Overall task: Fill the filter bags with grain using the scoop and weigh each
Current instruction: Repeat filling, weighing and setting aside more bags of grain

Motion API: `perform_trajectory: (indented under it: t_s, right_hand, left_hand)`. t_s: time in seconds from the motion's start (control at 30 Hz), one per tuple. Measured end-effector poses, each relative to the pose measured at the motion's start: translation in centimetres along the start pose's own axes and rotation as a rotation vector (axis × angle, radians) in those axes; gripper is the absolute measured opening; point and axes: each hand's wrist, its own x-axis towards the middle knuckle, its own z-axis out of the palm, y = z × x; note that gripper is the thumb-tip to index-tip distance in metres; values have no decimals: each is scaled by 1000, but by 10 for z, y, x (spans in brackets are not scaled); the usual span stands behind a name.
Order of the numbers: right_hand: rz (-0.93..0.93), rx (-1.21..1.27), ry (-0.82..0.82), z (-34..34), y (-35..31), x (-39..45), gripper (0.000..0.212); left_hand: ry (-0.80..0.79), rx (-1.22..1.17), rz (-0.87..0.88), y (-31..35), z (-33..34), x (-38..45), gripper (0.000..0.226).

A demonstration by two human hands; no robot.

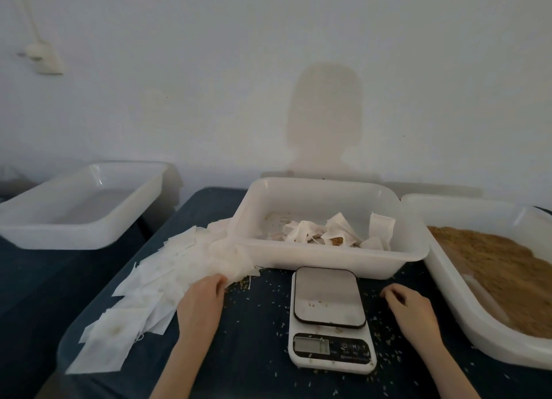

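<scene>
On the dark table, near you, your left hand (203, 294) touches the edge of the heap of empty filter bags (155, 282), fingers bent, likely to pick one. Your right hand (409, 306) rests loosely curled, holding nothing. One scale (330, 318) sits between your hands, bare, ready for weighing. Three white tubs: an empty tub (80, 207) far left, a middle tub (328, 252) with a few filled bags, and the grain tub (466, 309) on the right. No scoop shows.

Glossy white plastic tubs (328, 255), thin matt paper-like filter bags (167, 282).
</scene>
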Motion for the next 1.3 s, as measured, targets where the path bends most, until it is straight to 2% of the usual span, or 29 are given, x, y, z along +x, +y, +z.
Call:
perform_trajectory:
  t_s: [0.17, 0.23, 0.3, 0.4, 0.47, 0.57, 0.67, 0.77, 0.83, 0.97, 1.07, 1.13, 1.2, 1.23, 1.3]
  right_hand:
    - [-35, 38, 30, 0, 0, -1, 21]
    - [-85, 70, 76, 0, -2, -4, 23]
    - [-186, 18, 123, -2, -7, -10, 20]
    - [-370, -118, 141, -2, -24, -21, 13]
    - [-389, -52, 36, 2, -45, -29, 16]
    - [-353, 172, -220, 9, -78, -37, 20]
    - [-229, 542, -418, 10, -97, -35, 26]
    - [-171, 532, -529, 7, -99, -31, 23]
    - [-177, 487, -518, 6, -95, -26, 19]
    - [-113, 570, -476, 0, -86, -19, 14]
    - [-109, 598, -438, -1, -83, -18, 16]
    - [-107, 597, -396, 0, -82, -18, 18]
    - [-124, 592, -368, 4, -83, -19, 20]
    - [-151, 577, -361, 5, -84, -19, 21]
    - [-223, 547, -358, 8, -88, -22, 22]
  left_hand:
    - [153, -98, -22, 16, -18, -1, 11]
    - [161, -231, -32, 25, -27, 0, 10]
    - [69, -549, -104, 37, -33, 1, 13]
    - [-258, -1052, -303, 61, -38, -2, 17]
    - [-456, -1207, -366, 76, -37, -5, 19]
    - [-667, -1275, -363, 98, -32, -7, 20]
    - [-750, -1295, -346, 117, -25, -6, 17]
    - [-787, -1316, -352, 128, -20, -5, 15]
    - [-773, -1260, -346, 131, -16, -2, 17]
    - [-643, -1091, -338, 134, -9, 4, 22]
    - [-479, -809, -47, 135, -6, 2, 17]
    - [-210, -580, 155, 137, -4, -5, 24]
    - [20, -435, 334, 142, -5, -12, 17]
    - [39, -432, 380, 146, -6, -15, 10]
    - [-119, -535, 322, 154, -10, -19, 11]
